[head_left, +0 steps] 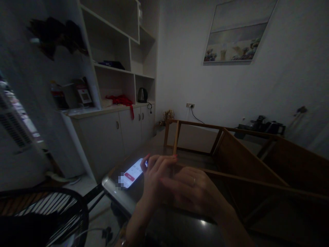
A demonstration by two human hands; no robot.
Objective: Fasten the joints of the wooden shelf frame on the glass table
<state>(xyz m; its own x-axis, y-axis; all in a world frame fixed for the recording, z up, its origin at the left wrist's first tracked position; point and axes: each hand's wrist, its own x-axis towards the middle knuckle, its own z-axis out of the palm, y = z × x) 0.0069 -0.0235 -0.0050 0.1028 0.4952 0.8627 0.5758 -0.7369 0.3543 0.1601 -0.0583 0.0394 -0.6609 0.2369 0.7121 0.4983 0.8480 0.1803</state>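
My left hand [156, 171] is raised over the dark, glossy table top [190, 223], its fingers bent and partly spread. One fingertip overlaps the upper right end of a lit phone [133, 173] in view; I cannot tell whether they touch. My right hand [192, 187], with a ring on one finger, comes in from the right with its fingers pointing at the left palm. Both hands overlap, and the right one is blurred. Whatever lies between them is hidden. Behind them, a brown wooden frame with shelf boards [246, 157] lies on the table.
A black round-backed chair [43, 206] stands at lower left. Behind it is a white cabinet [102, 130] with shelves, holding a kettle [142, 95] and a red cloth [120, 100]. Dark appliances [267, 126] stand by the wall at right. A cord runs from a wall socket [190, 105].
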